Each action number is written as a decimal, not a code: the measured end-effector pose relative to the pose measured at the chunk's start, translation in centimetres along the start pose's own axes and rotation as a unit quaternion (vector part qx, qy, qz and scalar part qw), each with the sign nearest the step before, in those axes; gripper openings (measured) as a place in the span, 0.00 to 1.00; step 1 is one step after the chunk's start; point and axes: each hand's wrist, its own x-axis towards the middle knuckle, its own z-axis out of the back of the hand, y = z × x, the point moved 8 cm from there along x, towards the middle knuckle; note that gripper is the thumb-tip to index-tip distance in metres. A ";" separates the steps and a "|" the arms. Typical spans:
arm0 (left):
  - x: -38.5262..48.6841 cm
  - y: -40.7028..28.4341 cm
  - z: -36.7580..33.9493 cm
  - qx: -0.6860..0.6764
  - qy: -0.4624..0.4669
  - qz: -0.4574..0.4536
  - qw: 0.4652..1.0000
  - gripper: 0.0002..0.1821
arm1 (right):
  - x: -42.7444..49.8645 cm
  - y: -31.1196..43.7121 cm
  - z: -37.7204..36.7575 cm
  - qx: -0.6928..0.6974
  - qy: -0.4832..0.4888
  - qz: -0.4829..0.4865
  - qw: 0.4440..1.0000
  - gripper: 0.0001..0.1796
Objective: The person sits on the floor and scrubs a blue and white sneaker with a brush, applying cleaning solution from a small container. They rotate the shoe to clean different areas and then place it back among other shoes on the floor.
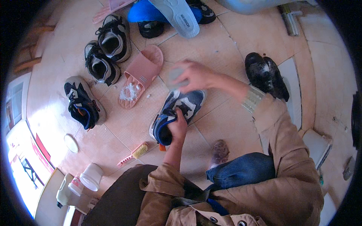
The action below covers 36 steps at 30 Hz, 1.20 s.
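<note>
My left hand (178,127) grips a dark blue and grey sneaker (195,99) at its collar, with the thumb by the laces. The sneaker is held at a slant, toe pointing up and right. Just above its upper, my right hand (198,75) is closed around a greyish, pad-like thing (178,76), blurred so that its kind is unclear. A pink slide slipper (144,67) lies left of the sneaker, with a white foamy or crumbly substance (130,91) on its sole. Farther left stands a similar dark sneaker (99,113).
Two grey-black sneakers (113,42) stand beyond the slipper. A white insole (181,22) rests over a blue object (141,11) and dark shoes. Black shoes (265,73) lie right. A scrub brush (140,151), round lid (71,143), white tub (92,176) and jug (64,189) are lower left.
</note>
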 end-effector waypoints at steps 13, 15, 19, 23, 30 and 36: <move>-3.1 -4.9 -0.7 0.225 0.065 -0.215 0.948 0.16 | -8.5 -0.3 3.4 -0.027 -0.066 -0.044 0.996 0.19; -3.8 -5.0 -0.6 0.245 0.086 -0.229 0.938 0.16 | -8.4 -0.9 4.6 -0.001 -0.114 -0.062 0.992 0.20; -5.9 -4.2 -0.7 0.184 0.186 -0.281 0.923 0.25 | -4.1 5.1 2.5 0.027 -0.067 0.060 0.996 0.22; -5.9 -0.6 2.4 -0.183 0.102 0.136 0.968 0.21 | -3.1 7.8 0.0 -0.086 0.019 0.087 0.992 0.24; -5.3 -0.1 2.2 -0.232 0.074 0.135 0.960 0.14 | -12.3 5.9 2.9 -0.152 -0.041 -0.070 0.985 0.26; -3.7 -1.3 -0.1 -0.217 0.178 0.046 0.959 0.14 | -5.1 10.1 -0.5 -0.155 -0.083 0.045 0.983 0.24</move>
